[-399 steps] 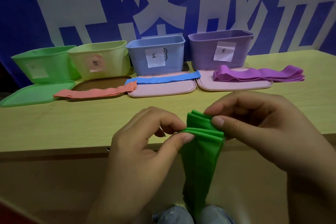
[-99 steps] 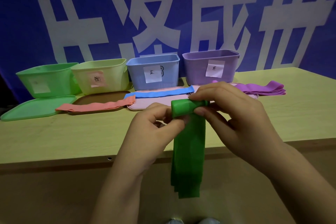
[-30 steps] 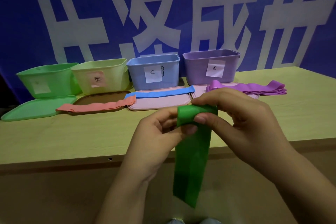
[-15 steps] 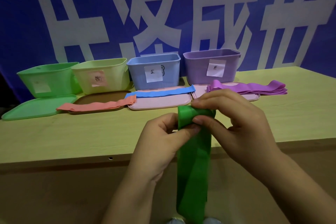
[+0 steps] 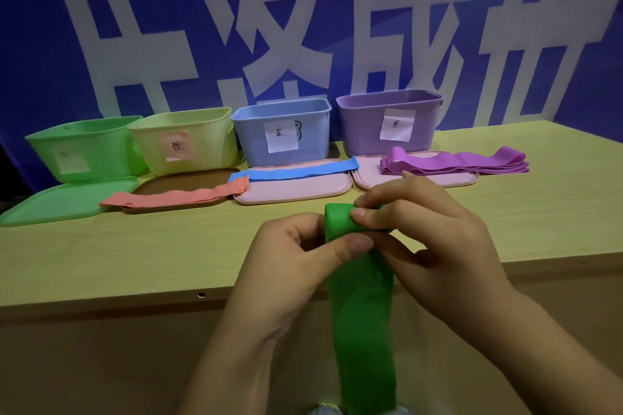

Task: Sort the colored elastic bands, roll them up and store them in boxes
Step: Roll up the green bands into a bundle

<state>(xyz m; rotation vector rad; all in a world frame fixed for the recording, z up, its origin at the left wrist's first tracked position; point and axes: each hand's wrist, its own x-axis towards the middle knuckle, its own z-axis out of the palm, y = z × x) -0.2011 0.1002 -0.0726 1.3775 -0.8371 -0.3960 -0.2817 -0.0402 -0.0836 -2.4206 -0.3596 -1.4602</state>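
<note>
1. Your left hand (image 5: 290, 266) pinches the green band (image 5: 362, 307) between thumb and curled fingers, just under its rolled top.
2. Your right hand (image 5: 435, 246) grips the rolled end from the other side, fingertips (image 5: 359, 212) curled over it.
3. You hold that one green band over the near edge of the table (image 5: 101, 263); its loose tail hangs straight down below the tabletop.
4. Four open boxes stand in a row at the back: green box (image 5: 81, 148), yellow box (image 5: 183, 141), blue box (image 5: 281, 131), purple box (image 5: 389, 120), each with one paper label.
5. Four lids lie flat in front of them: one green lid (image 5: 64, 200), one brown lid (image 5: 188, 184), two pink lids (image 5: 293, 187).
6. One orange band (image 5: 182, 195) lies across the brown lid, one blue band (image 5: 296, 172) across the nearer pink lid, and a stack of purple bands (image 5: 455, 163) lies partly on the other; their count cannot be told.
</note>
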